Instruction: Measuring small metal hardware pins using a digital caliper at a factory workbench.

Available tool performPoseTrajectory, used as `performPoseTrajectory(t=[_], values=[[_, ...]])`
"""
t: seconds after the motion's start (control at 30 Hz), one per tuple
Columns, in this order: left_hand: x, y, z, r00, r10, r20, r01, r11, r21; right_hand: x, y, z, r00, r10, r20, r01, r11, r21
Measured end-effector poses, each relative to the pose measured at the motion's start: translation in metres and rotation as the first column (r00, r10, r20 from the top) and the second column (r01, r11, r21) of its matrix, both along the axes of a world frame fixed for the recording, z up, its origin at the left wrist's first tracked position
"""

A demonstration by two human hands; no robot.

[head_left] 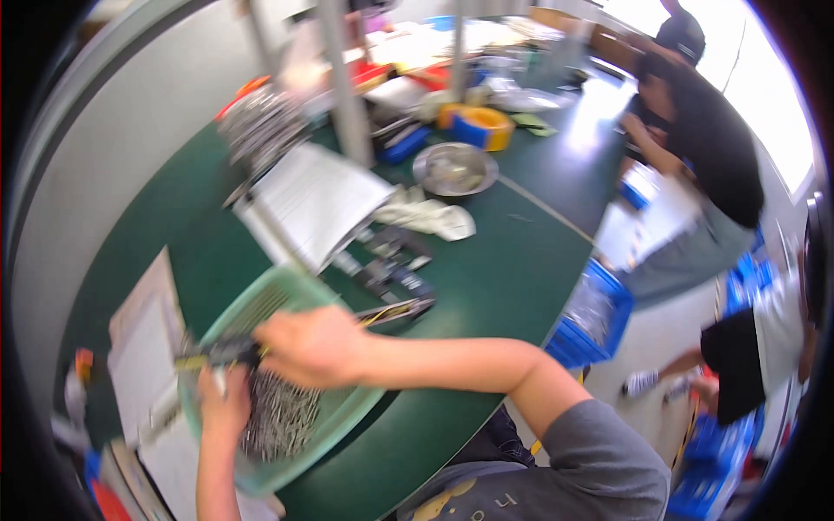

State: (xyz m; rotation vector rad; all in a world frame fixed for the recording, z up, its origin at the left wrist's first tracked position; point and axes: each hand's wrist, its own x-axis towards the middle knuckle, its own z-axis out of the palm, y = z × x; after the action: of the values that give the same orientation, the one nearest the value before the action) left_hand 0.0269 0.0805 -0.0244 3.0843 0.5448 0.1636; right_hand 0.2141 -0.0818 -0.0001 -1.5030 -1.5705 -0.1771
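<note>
My right hand (313, 346) is closed around a dark caliper (228, 352) with a yellowish bar, held over the left side of a pale green plastic basket (352, 417). Just beneath the caliper is my left hand (224, 401), its fingers pinched together at the tool's jaws. A small pale sliver shows between those fingers, too blurred to tell whether it is a part or a jaw. Many thin metal pins (282, 421) lie heaped in the basket, partly behind my hands and right forearm.
Beyond the basket lie measuring tools (395, 273), white gloves (426, 214), papers (317, 200) and a metal bowl (455, 168) on the green table (486, 286). A clipboard (148, 347) lies at left. Blue crates (591, 317) stand right; two people are nearby.
</note>
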Motion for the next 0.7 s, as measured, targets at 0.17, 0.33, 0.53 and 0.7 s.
performPoseTrajectory(t=[0.17, 0.33, 0.53, 0.7], values=[[0.013, -0.018, 0.014, 0.978, -0.184, 0.102, 0.163, 0.968, 0.191, 0.000, -0.011, 0.004, 1.000, 0.016, -0.011, -0.016, 1.000, 0.008], [0.007, -0.030, 0.021, 0.957, -0.130, 0.261, 0.107, 0.989, 0.101, 0.001, -0.014, 0.007, 0.999, 0.026, -0.029, -0.025, 0.999, 0.027], [-0.030, -0.031, 0.029, 0.952, 0.250, 0.178, -0.159, 0.897, -0.413, -0.005, 0.000, 0.006, 0.999, 0.026, -0.022, -0.025, 0.998, 0.051], [-0.009, -0.075, 0.046, 0.749, 0.568, 0.341, 0.005, 0.510, -0.860, 0.012, -0.013, 0.007, 0.997, -0.067, 0.043, 0.063, 0.994, 0.084]])
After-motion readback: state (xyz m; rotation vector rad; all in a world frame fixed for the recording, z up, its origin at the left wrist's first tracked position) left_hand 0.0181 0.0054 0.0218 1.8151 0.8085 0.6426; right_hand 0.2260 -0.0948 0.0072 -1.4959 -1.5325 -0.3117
